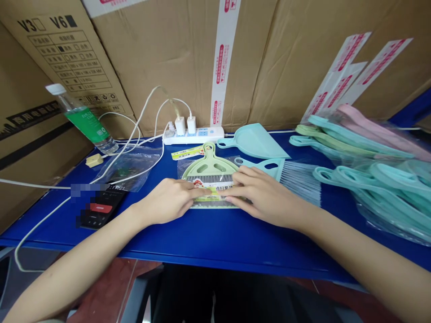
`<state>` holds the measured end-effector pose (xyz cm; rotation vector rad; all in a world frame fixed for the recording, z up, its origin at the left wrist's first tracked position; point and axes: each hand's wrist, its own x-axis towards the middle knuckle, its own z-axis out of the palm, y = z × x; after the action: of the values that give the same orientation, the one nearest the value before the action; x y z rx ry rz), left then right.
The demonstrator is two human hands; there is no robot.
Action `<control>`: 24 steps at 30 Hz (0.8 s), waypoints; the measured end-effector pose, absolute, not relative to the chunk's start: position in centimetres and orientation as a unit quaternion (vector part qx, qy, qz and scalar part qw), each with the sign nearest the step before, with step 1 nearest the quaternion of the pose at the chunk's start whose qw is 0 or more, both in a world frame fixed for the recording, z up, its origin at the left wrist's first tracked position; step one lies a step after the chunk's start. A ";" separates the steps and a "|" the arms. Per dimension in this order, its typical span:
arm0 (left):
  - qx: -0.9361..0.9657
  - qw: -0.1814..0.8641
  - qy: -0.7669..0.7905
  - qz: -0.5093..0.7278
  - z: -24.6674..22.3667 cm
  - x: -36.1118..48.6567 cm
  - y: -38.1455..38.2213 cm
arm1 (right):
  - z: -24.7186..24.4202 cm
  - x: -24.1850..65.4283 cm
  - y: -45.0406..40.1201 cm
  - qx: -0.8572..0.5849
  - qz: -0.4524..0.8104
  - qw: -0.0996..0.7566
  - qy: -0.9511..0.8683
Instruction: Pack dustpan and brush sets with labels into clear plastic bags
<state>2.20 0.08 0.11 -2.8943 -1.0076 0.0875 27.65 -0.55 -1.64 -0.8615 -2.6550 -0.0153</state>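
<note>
A green brush and dustpan set (210, 167) lies on the blue table in a clear bag, handle pointing away. Across its grey bristles runs a white and yellow label (213, 192). My left hand (171, 199) rests at the set's left side, its index finger stretched onto the label and the other fingers curled. From the right, my right hand (257, 193) touches the label with its index finger extended, its thumb below. Neither hand grips anything visible. Just right of the set are a teal dustpan (257, 141) and a teal brush (299, 177), partly behind my right hand.
Bagged teal, green and pink sets (387, 188) pile up at the right. A white power strip (205, 134), cables, a water bottle (87, 123), a plastic bag (141, 163) and a black phone (104, 206) are at the back and left. Cardboard boxes (182, 54) stand behind.
</note>
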 end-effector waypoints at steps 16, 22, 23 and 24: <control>-0.904 -0.064 -0.422 0.023 2.7 0.5 0.8 | 0.1 29.8 -0.5 -0.373 0.034 0.080 -0.924; -0.901 -0.046 -0.432 0.024 3.0 -0.1 1.0 | 0.2 30.4 -0.4 -0.379 0.047 0.070 -0.922; -0.901 -0.043 -0.430 0.023 3.1 -0.1 1.0 | 0.1 30.5 -0.4 -0.378 0.045 0.076 -0.922; -0.902 -0.041 -0.428 0.023 3.1 -0.2 1.0 | 0.0 30.5 -0.4 -0.378 0.041 0.088 -0.921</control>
<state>-0.16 1.02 3.07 -2.9122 -1.3817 0.0739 30.53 -0.39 -0.03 -1.1248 -2.7406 0.1212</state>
